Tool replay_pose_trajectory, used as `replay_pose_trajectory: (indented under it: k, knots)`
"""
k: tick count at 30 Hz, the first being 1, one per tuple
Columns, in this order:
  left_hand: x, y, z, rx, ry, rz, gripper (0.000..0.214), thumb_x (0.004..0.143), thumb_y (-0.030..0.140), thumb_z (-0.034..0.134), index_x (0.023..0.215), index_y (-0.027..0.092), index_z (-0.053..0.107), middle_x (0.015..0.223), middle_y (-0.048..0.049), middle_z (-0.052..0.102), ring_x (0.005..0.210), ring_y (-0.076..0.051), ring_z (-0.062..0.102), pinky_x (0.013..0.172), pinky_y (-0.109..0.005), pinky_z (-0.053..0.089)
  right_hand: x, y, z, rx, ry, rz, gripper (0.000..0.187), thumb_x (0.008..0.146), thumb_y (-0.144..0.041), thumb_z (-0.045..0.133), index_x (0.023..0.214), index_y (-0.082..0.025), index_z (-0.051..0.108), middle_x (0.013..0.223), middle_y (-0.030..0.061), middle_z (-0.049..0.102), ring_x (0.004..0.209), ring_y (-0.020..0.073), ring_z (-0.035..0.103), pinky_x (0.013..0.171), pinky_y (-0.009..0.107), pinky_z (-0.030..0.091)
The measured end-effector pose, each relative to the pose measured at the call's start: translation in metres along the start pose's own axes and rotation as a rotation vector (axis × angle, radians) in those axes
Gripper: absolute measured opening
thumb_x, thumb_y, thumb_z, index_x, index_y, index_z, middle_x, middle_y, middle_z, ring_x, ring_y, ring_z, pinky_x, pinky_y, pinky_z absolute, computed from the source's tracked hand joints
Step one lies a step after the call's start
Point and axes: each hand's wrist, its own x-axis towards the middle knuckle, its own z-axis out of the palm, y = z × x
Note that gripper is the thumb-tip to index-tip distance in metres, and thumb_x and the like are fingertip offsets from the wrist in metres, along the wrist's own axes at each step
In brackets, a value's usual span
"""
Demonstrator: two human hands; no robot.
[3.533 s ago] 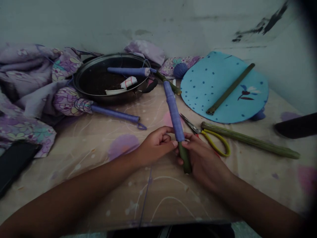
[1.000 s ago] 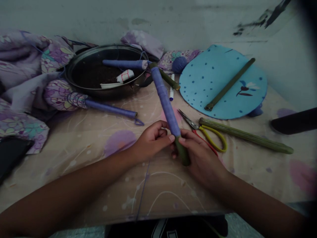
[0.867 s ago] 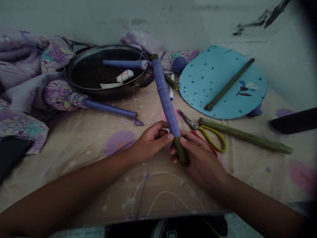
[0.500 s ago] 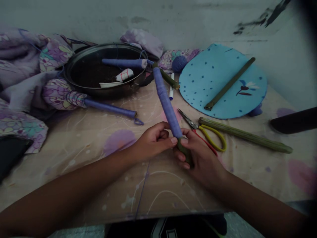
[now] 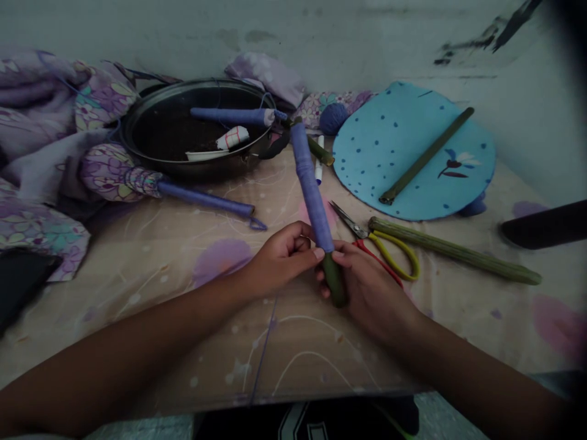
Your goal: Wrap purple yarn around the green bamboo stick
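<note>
Between my hands a green stick (image 5: 310, 189), wound with purple yarn over most of its length, points up and away from me. Its bare green end sticks out at the bottom. My right hand (image 5: 367, 275) grips it near that bare end. At the lower edge of the winding, my left hand (image 5: 288, 253) pinches with thumb and curled fingers against the stick. A strand of purple yarn (image 5: 265, 348) runs down over the table's front edge. Scissors (image 5: 373, 238) with yellow and red handles lie just right of my right hand.
A dark pan (image 5: 151, 143) at the back left holds a purple-wrapped stick. Floral cloth (image 5: 105, 171) fills the left side. Behind the scissors are a bare green stick (image 5: 454, 249) and a blue dotted mat (image 5: 367, 153) with another stick on it. A yarn ball (image 5: 333, 118) sits near the wall.
The wrapped stick has turned slightly, its top shifting right and its bare lower end left. My right fingers have shifted around the bare end. My left hand has barely moved.
</note>
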Motion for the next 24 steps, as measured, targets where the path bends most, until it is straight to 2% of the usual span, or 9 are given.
replay_pose_trajectory:
  k: [4,8,11,18,21,24]
  knots:
    - [-0.0016,0.0003,0.0036,-0.017,-0.027,-0.005,0.019,0.079,0.027,0.060,0.086,0.016,0.046,0.056,0.0067,0.052,0.049,-0.008,0.054,0.046,-0.018,0.041,-0.0009,0.0007,-0.0004,-0.004,-0.032,0.025,0.018,0.065,-0.026,0.063,0.079,-0.019,0.055,0.064,-0.0005,0.055,0.057,0.0133,0.051,0.046,0.024,0.039]
    - [-0.0023,0.0004,0.0034,0.034,-0.043,0.001,0.021,0.078,0.027,0.061,0.086,0.016,0.046,0.059,0.0069,0.049,0.054,-0.009,0.058,0.050,-0.020,0.043,-0.0018,0.0013,-0.0013,-0.032,-0.034,0.005,0.017,0.063,-0.027,0.059,0.076,-0.019,0.054,0.062,-0.0015,0.052,0.054,0.0118,0.048,0.043,0.023,0.036]
    - [-0.0022,-0.0005,0.0011,0.103,-0.016,0.000,0.022,0.076,0.028,0.062,0.087,0.015,0.048,0.062,0.0055,0.051,0.055,-0.008,0.055,0.052,-0.020,0.041,-0.0023,0.0010,-0.0013,-0.028,-0.042,0.001,0.015,0.063,-0.028,0.057,0.075,-0.019,0.053,0.063,-0.0016,0.052,0.052,0.0111,0.046,0.041,0.022,0.033]
    - [-0.0002,-0.0004,0.0004,0.103,0.016,0.017,0.020,0.077,0.029,0.062,0.085,0.015,0.049,0.055,0.0080,0.044,0.049,-0.005,0.047,0.046,-0.017,0.029,-0.0028,-0.0024,-0.0008,-0.010,-0.030,-0.032,0.018,0.062,-0.025,0.060,0.078,-0.018,0.059,0.069,0.0020,0.060,0.059,0.0151,0.056,0.044,0.024,0.042]
    - [0.0005,0.0005,0.0007,0.099,0.015,0.005,0.022,0.076,0.029,0.063,0.084,0.015,0.048,0.054,0.0077,0.045,0.049,-0.006,0.048,0.045,-0.017,0.028,-0.0019,-0.0019,-0.0021,-0.024,-0.034,-0.047,0.019,0.060,-0.022,0.061,0.078,-0.017,0.061,0.068,0.0030,0.062,0.060,0.0164,0.058,0.044,0.024,0.043]
    - [0.0003,0.0003,0.0009,0.141,0.052,0.007,0.022,0.074,0.029,0.063,0.080,0.016,0.046,0.053,0.0089,0.040,0.046,-0.005,0.042,0.044,-0.017,0.026,0.0002,0.0018,-0.0052,-0.074,-0.042,-0.045,0.016,0.062,-0.021,0.061,0.077,-0.018,0.059,0.062,0.0013,0.060,0.055,0.0146,0.056,0.044,0.024,0.041]
